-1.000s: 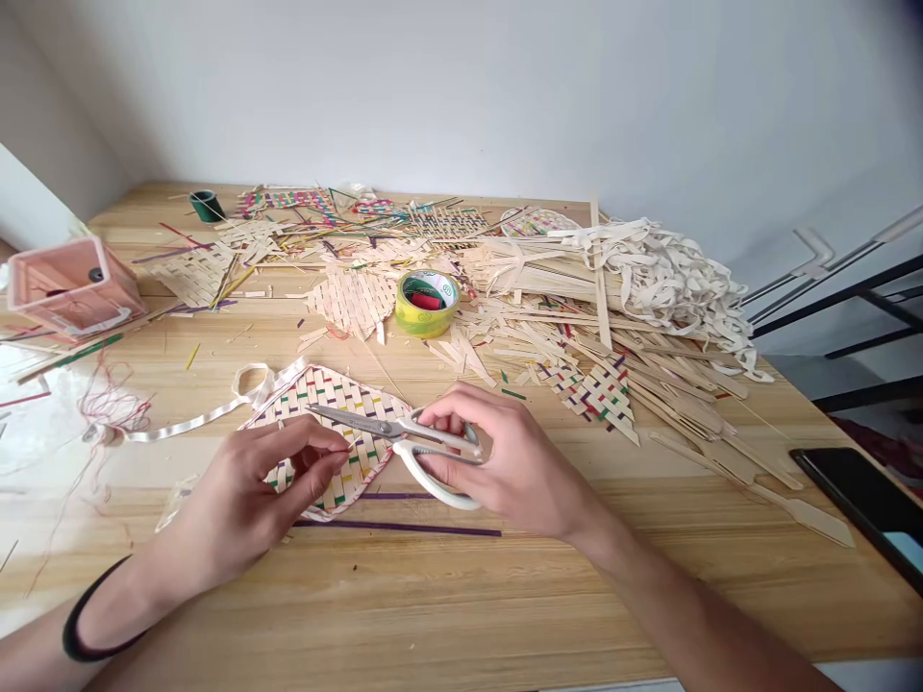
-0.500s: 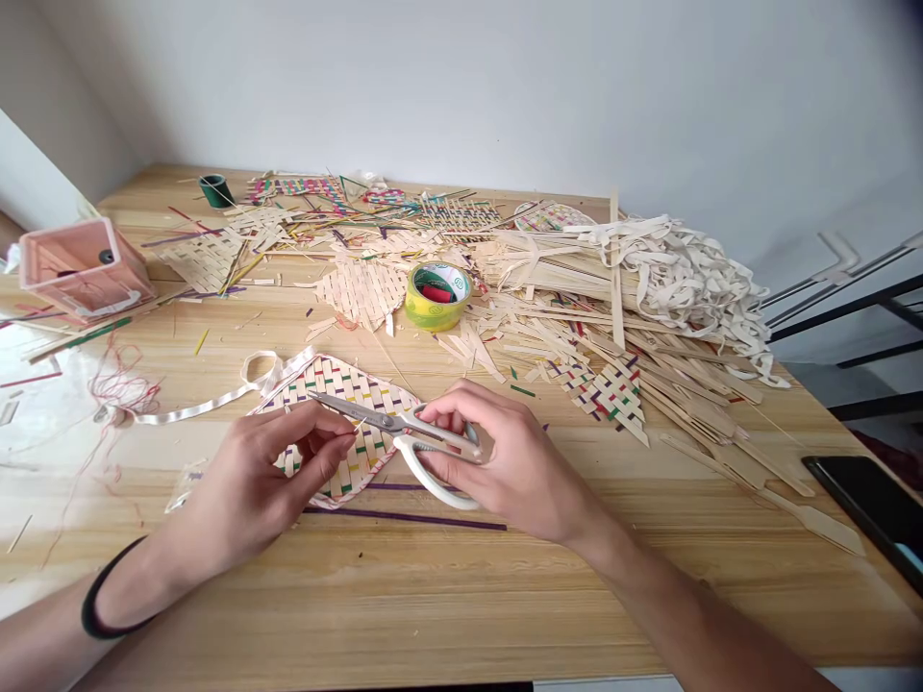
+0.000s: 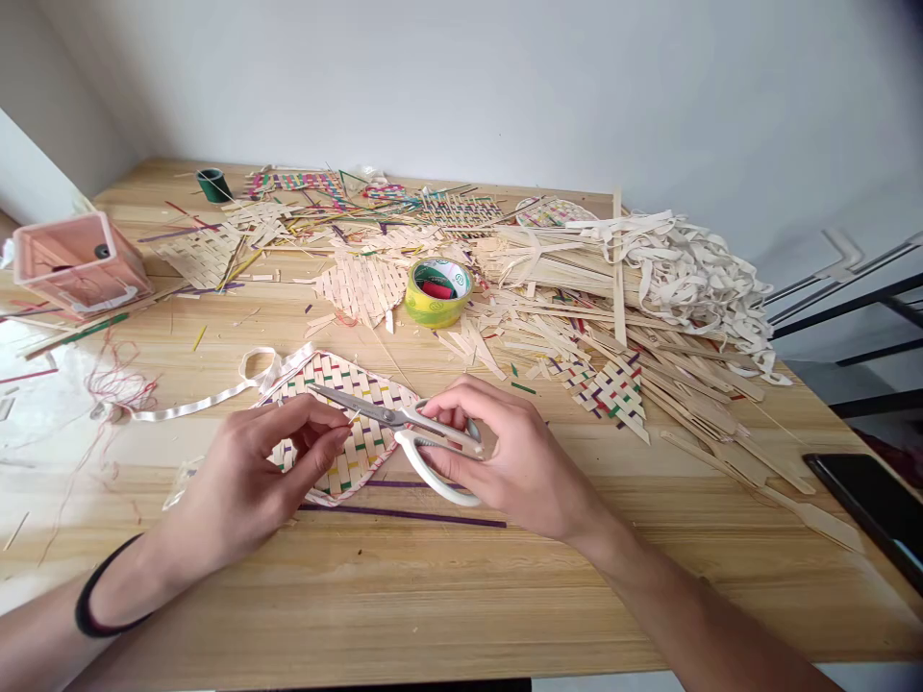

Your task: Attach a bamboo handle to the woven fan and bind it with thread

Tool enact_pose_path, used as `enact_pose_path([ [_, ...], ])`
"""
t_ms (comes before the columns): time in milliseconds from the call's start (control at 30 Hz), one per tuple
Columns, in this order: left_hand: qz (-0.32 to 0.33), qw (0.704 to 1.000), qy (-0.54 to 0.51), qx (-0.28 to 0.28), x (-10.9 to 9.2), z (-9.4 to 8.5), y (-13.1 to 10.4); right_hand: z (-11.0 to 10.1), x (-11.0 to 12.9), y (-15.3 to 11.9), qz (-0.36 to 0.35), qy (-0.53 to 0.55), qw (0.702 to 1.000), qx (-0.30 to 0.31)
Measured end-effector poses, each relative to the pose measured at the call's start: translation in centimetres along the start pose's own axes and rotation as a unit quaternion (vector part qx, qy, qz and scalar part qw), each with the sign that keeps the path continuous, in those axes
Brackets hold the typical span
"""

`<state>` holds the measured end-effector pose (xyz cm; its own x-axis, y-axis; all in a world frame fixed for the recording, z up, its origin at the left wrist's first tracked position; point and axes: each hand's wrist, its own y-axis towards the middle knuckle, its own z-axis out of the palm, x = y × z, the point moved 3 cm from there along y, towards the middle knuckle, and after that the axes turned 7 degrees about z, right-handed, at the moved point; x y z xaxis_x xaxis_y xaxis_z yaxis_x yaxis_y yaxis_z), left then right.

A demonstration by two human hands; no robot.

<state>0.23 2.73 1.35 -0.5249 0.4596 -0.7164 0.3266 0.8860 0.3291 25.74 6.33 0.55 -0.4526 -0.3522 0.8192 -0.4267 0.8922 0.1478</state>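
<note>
My right hand [image 3: 520,461] grips white-handled scissors [image 3: 386,415], fingers through and around the handle loops. Their blades point left and look nearly closed, over a woven panel [image 3: 367,444] of pale strips with coloured accents and a red-and-white bound edge. Thumb and forefinger of my left hand [image 3: 256,466] are pinched together just below the blades. A tiny pale tip shows at those fingertips, too small to name. From the panel's upper left corner a white ribbon [image 3: 188,406] trails left. My left hand hides part of the panel.
A tape roll [image 3: 437,293] stands beyond the panel. Wooden strips [image 3: 562,259] and white straps [image 3: 685,269] pile at back right. At left are a pink box [image 3: 81,264] and tangled red thread [image 3: 119,380]. A black phone [image 3: 869,505] lies at the right edge.
Both hands and the scissors stay almost in place. The scissor blades have drawn slightly closer together, and the view has shifted a little.
</note>
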Motion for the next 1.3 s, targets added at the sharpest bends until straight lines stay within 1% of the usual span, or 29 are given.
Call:
enact_pose_path([
  [200,-0.007,1.000,0.003,-0.009,0.3,-0.2,-0.4,-0.1,0.0,0.0,0.000,0.001,1.000,-0.005],
  [467,-0.007,1.000,0.009,-0.028,0.2,-0.8,-0.5,-0.2,-0.1,0.1,-0.004,-0.005,1.000,-0.011],
  [600,-0.010,1.000,0.020,-0.016,0.3,-0.7,-0.6,-0.3,0.1,0.1,-0.012,-0.021,1.000,-0.018],
  [700,0.005,0.999,0.043,-0.016,0.2,-0.8,-0.5,-0.3,0.1,0.0,-0.024,-0.045,0.998,-0.028],
  [800,0.036,0.997,0.068,-0.022,0.0,-0.8,-0.4,-0.5,0.1,-0.1,-0.040,-0.065,0.996,-0.049],
  [933,0.055,0.996,0.066,-0.012,-0.1,-0.4,-0.3,-0.7,0.1,-0.1,-0.054,-0.070,0.993,-0.074],
  [1000,0.060,0.997,0.056,-0.006,-0.2,-0.2,-0.2,-0.6,0.1,0.0,-0.048,-0.048,0.996,-0.066],
  [1133,0.067,0.997,0.045,-0.008,-0.7,0.2,0.0,-0.2,0.1,0.0,-0.002,0.021,1.000,-0.019],
  [1233,0.064,0.997,0.044,-0.017,-0.8,0.2,-0.1,0.4,0.1,-0.1,0.026,0.044,0.999,0.009],
  [1300,0.055,0.998,0.038,-0.021,-0.8,0.2,-0.2,0.6,0.1,-0.1,0.035,0.055,0.998,0.017],
])
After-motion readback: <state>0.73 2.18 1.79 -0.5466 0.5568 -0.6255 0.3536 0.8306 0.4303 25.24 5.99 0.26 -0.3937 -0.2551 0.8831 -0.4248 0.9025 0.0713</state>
